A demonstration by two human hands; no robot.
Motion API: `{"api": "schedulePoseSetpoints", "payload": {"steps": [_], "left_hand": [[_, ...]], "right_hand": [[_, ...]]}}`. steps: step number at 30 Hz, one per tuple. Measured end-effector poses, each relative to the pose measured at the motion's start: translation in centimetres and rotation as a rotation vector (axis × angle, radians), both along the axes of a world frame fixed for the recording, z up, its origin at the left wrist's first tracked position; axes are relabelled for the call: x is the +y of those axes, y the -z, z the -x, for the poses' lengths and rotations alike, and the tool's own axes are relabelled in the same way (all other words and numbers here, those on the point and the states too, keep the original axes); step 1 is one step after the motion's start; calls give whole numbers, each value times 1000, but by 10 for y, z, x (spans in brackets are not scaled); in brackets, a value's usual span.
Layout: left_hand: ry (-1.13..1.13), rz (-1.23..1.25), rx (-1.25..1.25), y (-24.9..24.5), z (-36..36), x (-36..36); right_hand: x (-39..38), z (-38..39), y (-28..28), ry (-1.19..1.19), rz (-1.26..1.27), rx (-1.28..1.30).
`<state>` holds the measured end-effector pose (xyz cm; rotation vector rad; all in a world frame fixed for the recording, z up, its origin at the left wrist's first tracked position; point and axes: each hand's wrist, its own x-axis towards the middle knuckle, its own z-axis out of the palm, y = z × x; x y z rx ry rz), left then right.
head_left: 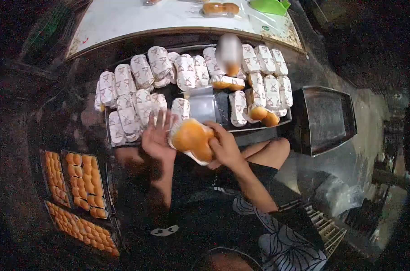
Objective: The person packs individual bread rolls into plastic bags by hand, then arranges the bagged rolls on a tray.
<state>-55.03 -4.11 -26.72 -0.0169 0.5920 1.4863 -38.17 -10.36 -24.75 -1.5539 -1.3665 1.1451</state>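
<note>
My right hand (224, 145) grips a golden bread bun (190, 137) by its right side, the thumb over the top. White pleated paper shows along the bun's edges. At the bun's left, my left hand (159, 137) is raised with its fingers spread and slightly blurred. Beyond both hands lies a wide dark tray (204, 105) filled with buns in white printed paper (141, 107), most with the paper side up. Toward the tray's right end, a pair of buns (264, 115) shows its golden tops. A bare stretch of the tray's metal bottom shows just past the held bun.
Behind the tray stands a white table (169, 18) with bagged buns (221, 9) and a green scoop (269, 6). An empty metal tray (329, 118) sits at right, near a clear plastic bag (336, 194). Trays of unwrapped buns (85, 180) lie at left.
</note>
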Motion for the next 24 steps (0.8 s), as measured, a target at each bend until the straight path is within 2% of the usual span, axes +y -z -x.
{"api": "schedulePoseSetpoints", "payload": {"steps": [4,6,7,8,10,11,13,14,15,16,17,18,19,20,21,22,23,24], "left_hand": [[152,-206,60,-2,-5,-7],[187,-177,64,-12,-13,-11],[231,-229,230,-15,-19,-14],[280,-281,396,-17,-26,-18],[282,-249,338,-19,-30,-21],[323,-228,211,-19,-24,-18],[344,-185,27,-18,-7,-15],[348,-190,32,-6,-10,-25],[293,-134,119,15,-18,-41],[241,-74,204,27,-24,-52],[283,-39,207,9,-28,-48],[282,-41,204,13,-17,-37],[450,-121,-79,18,6,-20],[612,-199,-366,16,18,-10],[419,-57,-148,13,19,-15],[414,-70,-149,18,12,-25],[423,48,23,25,1,-41],[431,173,196,32,-11,-55]], "right_hand": [[9,7,-22,116,-138,-170],[3,14,-39,-41,195,-125],[6,13,-34,-65,300,-179],[8,14,-34,-61,303,-178],[17,20,-38,232,291,-4],[10,31,-20,343,74,32],[-10,39,-16,318,11,-54],[-13,42,-15,289,-48,-142],[1,44,-30,317,174,73],[4,50,-25,323,181,75],[7,56,-19,341,83,168],[10,58,-14,354,-20,261],[1,57,-13,131,-184,166],[-8,54,-12,131,-184,166],[-14,50,-10,1,-217,75],[-13,46,-9,-132,-257,-18],[-7,45,-13,25,-198,-76],[1,39,-7,28,-197,-74]]}}
